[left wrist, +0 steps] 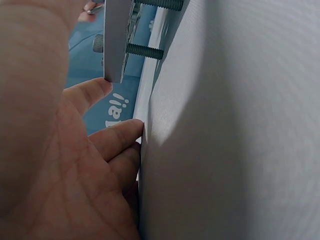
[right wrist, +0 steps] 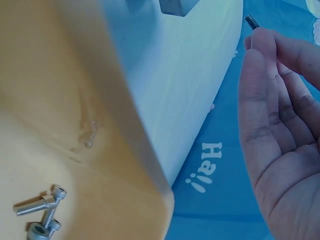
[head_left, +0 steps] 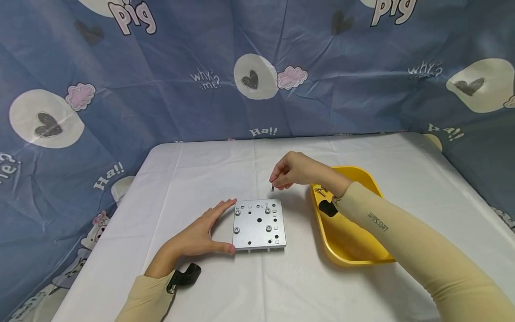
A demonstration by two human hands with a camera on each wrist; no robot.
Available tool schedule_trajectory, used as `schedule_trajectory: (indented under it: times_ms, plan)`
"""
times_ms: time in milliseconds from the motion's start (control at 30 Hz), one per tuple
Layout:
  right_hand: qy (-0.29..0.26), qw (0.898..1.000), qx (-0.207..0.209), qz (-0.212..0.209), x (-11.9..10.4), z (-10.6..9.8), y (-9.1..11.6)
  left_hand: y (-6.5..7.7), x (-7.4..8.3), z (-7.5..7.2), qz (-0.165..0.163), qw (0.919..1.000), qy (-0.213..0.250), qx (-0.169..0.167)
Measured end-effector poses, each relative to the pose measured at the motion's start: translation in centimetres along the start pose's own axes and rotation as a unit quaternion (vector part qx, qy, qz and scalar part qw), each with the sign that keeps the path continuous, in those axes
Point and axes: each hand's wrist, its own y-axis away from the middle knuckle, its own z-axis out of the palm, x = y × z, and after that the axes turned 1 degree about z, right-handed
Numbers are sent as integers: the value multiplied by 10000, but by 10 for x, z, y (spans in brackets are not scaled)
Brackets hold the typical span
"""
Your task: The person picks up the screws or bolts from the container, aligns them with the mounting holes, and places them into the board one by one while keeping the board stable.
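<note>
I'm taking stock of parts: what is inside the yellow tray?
Several silver screws lie in the yellow tray. In the head view, the right sleeve covers part of its inside; anything beneath is hidden.

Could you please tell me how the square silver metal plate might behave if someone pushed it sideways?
The square silver metal plate would probably stay stiff, given its straight, thick edge. It may feel fairly heavy for its size, looking like solid metal. Threaded grey metal bolts protrude beneath it, so they might drag on the white tablecloth.
</note>
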Motion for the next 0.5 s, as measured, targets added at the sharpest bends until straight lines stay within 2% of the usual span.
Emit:
schedule_trajectory:
  times_ms: [500]
  plan:
    - [57, 9998, -166, -113, -13, 4, -7, 1, 0, 0, 21, 10000, 9, 0]
